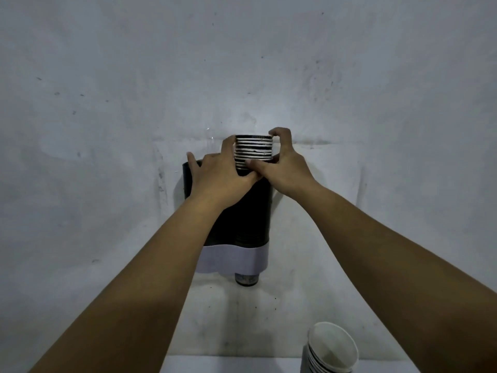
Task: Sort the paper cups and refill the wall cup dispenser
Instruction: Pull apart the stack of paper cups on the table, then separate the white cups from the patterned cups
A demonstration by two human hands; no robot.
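A black wall cup dispenser [250, 211] with a pale band at its base hangs on the wall, centre of view. A stack of black paper cups with white rims [253, 148] sticks up out of its top. My left hand [220, 173] grips the stack's left side, thumb spread over the dispenser's rim. My right hand [285, 162] grips the right side, fingertips at the top rim. A cup bottom [246, 279] pokes out under the dispenser. A second stack of white-lined cups [332, 348] stands at the lower right.
A scuffed white wall [242, 63] fills the view. A pale table surface [228, 364] shows at the bottom edge, under the second stack.
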